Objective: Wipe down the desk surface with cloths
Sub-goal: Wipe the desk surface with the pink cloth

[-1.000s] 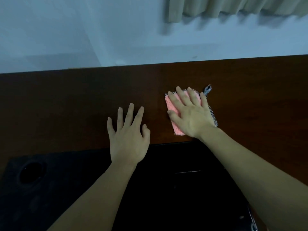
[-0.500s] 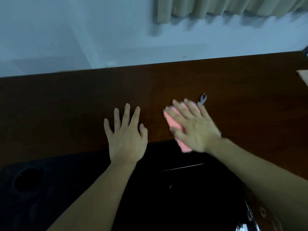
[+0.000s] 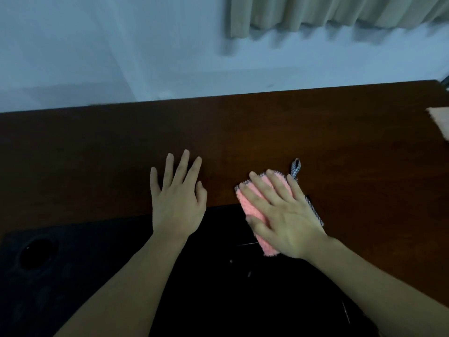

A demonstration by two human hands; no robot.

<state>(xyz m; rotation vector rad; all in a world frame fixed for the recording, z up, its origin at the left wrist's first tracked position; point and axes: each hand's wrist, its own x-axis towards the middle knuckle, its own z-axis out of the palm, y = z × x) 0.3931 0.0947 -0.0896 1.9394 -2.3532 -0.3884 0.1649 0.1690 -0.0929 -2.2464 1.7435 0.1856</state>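
A dark brown wooden desk (image 3: 97,152) spans the view. My right hand (image 3: 279,210) presses flat on a fluffy pink cloth (image 3: 250,205) with a checked grey edge and a hanging loop at its far corner. The cloth lies at the desk's near edge and partly overhangs it. My left hand (image 3: 177,198) rests flat on the desk to the left of the cloth, fingers spread, holding nothing.
Below the desk edge is a dark area with a black chair seat or panel (image 3: 73,263) showing a round hole at the left. A second pinkish cloth (image 3: 441,122) peeks in at the right edge. A pale wall and beige curtain (image 3: 340,13) stand behind the desk.
My right hand has dragged the pink cloth toward me, from further in on the desk to its near edge, where it now overhangs. My left hand has stayed put.
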